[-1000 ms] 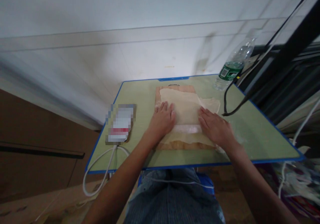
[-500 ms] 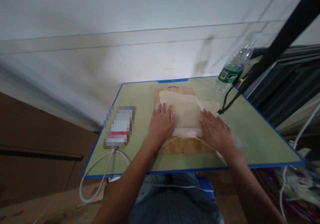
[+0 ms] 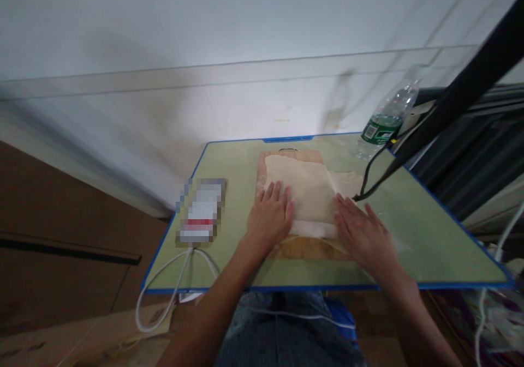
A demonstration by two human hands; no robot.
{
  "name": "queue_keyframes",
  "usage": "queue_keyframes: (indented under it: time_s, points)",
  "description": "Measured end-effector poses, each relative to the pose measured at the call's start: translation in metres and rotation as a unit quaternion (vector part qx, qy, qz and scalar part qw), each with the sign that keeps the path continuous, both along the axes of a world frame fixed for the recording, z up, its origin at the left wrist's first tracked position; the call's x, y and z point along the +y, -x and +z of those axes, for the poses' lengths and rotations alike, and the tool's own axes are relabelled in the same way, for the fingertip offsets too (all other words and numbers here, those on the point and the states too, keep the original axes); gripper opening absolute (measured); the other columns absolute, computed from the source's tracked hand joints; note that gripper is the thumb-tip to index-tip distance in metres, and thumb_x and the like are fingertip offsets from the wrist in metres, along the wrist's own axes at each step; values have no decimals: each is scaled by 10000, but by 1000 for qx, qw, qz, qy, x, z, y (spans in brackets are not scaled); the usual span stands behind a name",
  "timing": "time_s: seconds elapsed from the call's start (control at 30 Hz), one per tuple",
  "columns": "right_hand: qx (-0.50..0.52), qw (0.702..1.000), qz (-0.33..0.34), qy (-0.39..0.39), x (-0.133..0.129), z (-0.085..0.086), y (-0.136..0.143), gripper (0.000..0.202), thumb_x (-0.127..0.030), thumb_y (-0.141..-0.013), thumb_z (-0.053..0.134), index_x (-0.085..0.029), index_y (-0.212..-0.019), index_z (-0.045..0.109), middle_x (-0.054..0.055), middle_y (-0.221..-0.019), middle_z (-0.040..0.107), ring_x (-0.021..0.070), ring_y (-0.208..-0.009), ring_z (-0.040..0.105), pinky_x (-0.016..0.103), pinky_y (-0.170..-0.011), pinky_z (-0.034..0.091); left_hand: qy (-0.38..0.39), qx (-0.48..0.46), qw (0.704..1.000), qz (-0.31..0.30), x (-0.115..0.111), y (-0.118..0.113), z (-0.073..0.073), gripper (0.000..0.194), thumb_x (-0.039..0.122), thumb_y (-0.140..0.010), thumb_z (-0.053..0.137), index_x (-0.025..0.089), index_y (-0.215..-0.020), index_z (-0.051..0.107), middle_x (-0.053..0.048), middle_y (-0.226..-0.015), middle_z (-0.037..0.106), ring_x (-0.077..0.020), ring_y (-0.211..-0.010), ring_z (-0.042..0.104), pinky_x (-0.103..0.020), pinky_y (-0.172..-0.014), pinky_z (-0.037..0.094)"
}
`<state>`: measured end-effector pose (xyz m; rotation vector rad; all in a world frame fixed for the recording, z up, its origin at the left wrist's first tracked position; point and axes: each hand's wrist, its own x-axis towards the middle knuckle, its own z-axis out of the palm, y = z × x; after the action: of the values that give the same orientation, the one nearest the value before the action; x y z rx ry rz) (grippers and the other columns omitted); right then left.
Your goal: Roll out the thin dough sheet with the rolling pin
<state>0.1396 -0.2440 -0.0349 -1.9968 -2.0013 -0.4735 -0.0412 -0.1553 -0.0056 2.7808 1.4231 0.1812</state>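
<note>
A thin pale sheet of dough [image 3: 305, 190] lies over a wooden cutting board [image 3: 315, 250], with a floppy part spreading past the board's right side. Along the sheet's near edge runs a whitish roll [image 3: 313, 229]; whether a rolling pin is inside is hidden. My left hand [image 3: 271, 214] rests flat at the left end of this roll, fingers stretched over the dough's left edge. At the right end, my right hand [image 3: 364, 230] presses palm down with fingers extended, touching the dough's right part. Both palms hide what lies under them.
The green table [image 3: 426, 247] has a blue rim. To the left lies a blurred-out device [image 3: 202, 209] with a white cable [image 3: 178, 285]. A plastic bottle [image 3: 382, 124] stands at the back right, near a black arm [image 3: 446, 105] reaching down to the table. Behind is a white wall [image 3: 245, 105].
Both hands and the roll have come slightly nearer to me over the board. One finger of the right hand now stands apart. The whole view has shifted a little.
</note>
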Motion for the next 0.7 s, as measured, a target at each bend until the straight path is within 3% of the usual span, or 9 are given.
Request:
queue_keyframes:
  time_s: [0.07, 0.13, 0.2, 0.37, 0.47, 0.6, 0.7]
  points:
    - [1, 1000, -2, 27, 19, 4, -7, 415, -173, -933, 281, -69, -1110, 642, 175, -1231, 610, 272, -1160, 566, 455, -950, 468, 14, 8, 1000, -3, 18, -6, 5, 492, 317, -991, 217, 104, -1396, 396, -150, -1464, 378, -251, -1374, 308, -428, -1110, 272]
    - [6, 1000, -9, 26, 20, 6, -7, 404, -181, -931, 298, -73, -1108, 646, 176, -1224, 616, 277, -1174, 555, 452, -955, 464, 13, 8, 1000, -2, 17, -6, 6, 491, 314, -991, 219, 98, -1394, 397, -149, -1458, 387, -247, -1375, 308, -429, -1113, 266]
    - [12, 1000, -11, 4, 3, 3, -1, 418, -205, -944, 285, -69, -1166, 612, 165, -1224, 621, 281, -1190, 541, 484, -984, 431, -3, -3, 1000, -2, -2, 1, 3, 486, 319, -982, 248, 110, -1390, 409, -133, -1456, 396, -251, -1376, 307, -432, -1112, 271]
    - [39, 998, -9, -41, -71, -16, 21, 454, -274, -958, 282, -108, -1354, 429, 135, -1338, 541, 282, -1251, 478, 566, -1026, 339, -72, -55, 996, -11, -78, 33, -12, 477, 300, -950, 310, 157, -1392, 416, -62, -1464, 400, -264, -1372, 311, -462, -1114, 253]
    - [32, 999, -3, -24, -91, -31, 29, 522, -276, -956, 299, -157, -1463, 254, 128, -1364, 518, 274, -1242, 486, 576, -1039, 303, -94, -67, 993, -33, -100, 42, -23, 466, 245, -948, 317, 169, -1400, 399, -32, -1464, 401, -217, -1375, 308, -432, -1146, 170]
    - [65, 996, -39, -35, -76, -34, 29, 554, -276, -962, 288, -193, -1493, 154, 159, -1446, 409, 301, -1348, 343, 592, -1031, 299, -114, -62, 992, -6, -84, 33, -31, 459, 287, -950, 355, 174, -1391, 413, -66, -1468, 390, -253, -1376, 306, -473, -1132, 204]
    - [82, 995, 7, -51, -61, -31, 21, 539, -315, -965, 309, -181, -1475, 194, 181, -1431, 419, 299, -1359, 322, 559, -1020, 347, -97, -38, 994, -24, -64, 27, -30, 507, 369, -940, 413, 153, -1399, 393, -108, -1472, 376, -276, -1377, 303, -474, -1100, 294]
